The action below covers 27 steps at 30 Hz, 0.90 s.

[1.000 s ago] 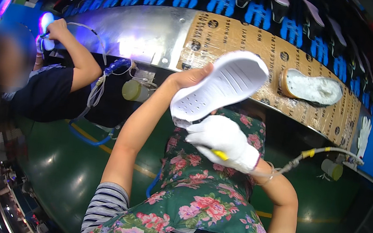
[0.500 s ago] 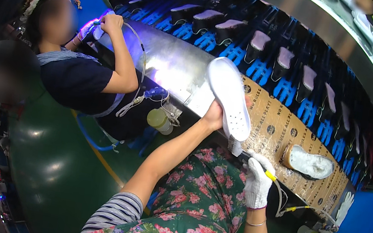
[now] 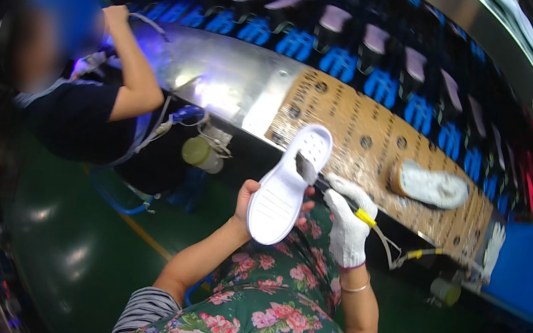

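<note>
I've got the white shoe sole (image 3: pixel 285 188) up in the air above my lap, tread side facing me, toe tipped toward the perforated counter (image 3: pixel 360 128). My bare left hand (image 3: pixel 255 199) cups it from behind at the heel, grip clenched around the edge. My gloved right hand (image 3: pixel 348 222) is closed on a yellow-handled brush (image 3: pixel 329 183), bristles touching the sole's midsection. It looks light and flexible, likely rubbery. I'd hold it by the rim, clear of the brushed face. A finished shoe (image 3: pixel 431 185) lies on the counter.
</note>
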Tool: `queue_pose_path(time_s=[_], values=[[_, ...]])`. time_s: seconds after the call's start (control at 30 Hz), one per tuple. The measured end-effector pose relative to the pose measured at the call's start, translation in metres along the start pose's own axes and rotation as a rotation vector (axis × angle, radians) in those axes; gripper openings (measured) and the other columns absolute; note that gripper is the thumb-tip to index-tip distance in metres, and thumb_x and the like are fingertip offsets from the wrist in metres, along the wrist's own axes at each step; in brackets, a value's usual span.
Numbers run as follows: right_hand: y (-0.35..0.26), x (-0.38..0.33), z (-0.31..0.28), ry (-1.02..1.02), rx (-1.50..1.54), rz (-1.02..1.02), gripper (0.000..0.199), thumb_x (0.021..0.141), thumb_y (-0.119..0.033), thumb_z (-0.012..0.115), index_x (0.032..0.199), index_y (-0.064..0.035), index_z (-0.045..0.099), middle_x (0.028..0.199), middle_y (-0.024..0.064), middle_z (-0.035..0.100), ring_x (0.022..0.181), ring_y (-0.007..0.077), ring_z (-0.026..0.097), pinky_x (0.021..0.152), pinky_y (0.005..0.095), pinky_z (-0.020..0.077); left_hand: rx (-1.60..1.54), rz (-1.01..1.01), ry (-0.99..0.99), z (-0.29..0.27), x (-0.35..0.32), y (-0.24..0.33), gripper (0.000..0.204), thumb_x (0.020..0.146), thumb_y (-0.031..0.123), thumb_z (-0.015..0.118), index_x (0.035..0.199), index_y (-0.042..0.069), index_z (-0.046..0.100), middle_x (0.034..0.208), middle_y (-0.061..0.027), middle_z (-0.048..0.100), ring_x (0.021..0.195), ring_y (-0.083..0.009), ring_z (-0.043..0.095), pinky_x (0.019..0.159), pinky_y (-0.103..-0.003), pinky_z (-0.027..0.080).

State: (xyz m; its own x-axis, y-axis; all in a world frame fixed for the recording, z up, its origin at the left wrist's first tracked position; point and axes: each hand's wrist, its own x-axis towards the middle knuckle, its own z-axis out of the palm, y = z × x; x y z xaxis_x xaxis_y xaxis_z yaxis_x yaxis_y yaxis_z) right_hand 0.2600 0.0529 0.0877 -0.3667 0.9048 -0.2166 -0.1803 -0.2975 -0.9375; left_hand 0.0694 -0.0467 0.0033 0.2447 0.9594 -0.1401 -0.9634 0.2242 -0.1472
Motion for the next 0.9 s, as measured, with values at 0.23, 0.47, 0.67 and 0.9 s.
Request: queue_pose_path(time_s=[0.23,0.47,0.67,0.9], values=[[-0.056,0.000,-0.003,-0.130,-0.643,-0.787,0.027,0.077,-0.001,0.084,0.104,-0.0051,0.080,0.107,0.0152,0.080,0.095,0.0301,0.077,0.084,0.0380,0.0602,-0.096,0.016,-0.064,0.018,0.021,-0.050,0.109,0.088,0.088,0.054,0.164,0.011,0.038,0.158,-0.0208,0.052,0.138,-0.0485,0.056,0.112,-0.076,0.042],[-0.065,0.018,0.000,-0.046,-0.970,-1.168,0.038,0.070,0.001,0.083,0.107,-0.0060,0.080,0.109,0.0151,0.080,0.096,0.0320,0.077,0.083,0.0412,0.0602,0.478,0.113,0.106,0.012,0.021,-0.069,0.098,0.096,0.078,0.054,0.168,0.015,0.032,0.166,-0.0135,0.044,0.151,-0.0363,0.045,0.126,-0.054,0.035],[-0.036,0.003,0.011,-0.207,-0.824,-1.077,0.037,0.071,-0.002,0.084,0.108,-0.0077,0.080,0.111,0.0128,0.079,0.094,0.0312,0.077,0.080,0.0411,0.0603,0.175,0.117,0.033,-0.018,0.020,-0.061,0.084,0.099,0.067,0.059,0.164,0.017,0.040,0.161,-0.0135,0.051,0.146,-0.0338,0.052,0.123,-0.053,0.042],[-0.026,0.011,0.006,-0.142,-0.836,-1.091,0.037,0.072,-0.002,0.084,0.108,-0.0091,0.079,0.110,0.0139,0.079,0.094,0.0334,0.076,0.081,0.0415,0.0599,0.424,0.253,0.188,-0.018,0.021,-0.054,0.088,0.098,0.073,0.055,0.161,0.013,0.043,0.155,-0.0134,0.056,0.141,-0.0337,0.056,0.121,-0.052,0.043]])
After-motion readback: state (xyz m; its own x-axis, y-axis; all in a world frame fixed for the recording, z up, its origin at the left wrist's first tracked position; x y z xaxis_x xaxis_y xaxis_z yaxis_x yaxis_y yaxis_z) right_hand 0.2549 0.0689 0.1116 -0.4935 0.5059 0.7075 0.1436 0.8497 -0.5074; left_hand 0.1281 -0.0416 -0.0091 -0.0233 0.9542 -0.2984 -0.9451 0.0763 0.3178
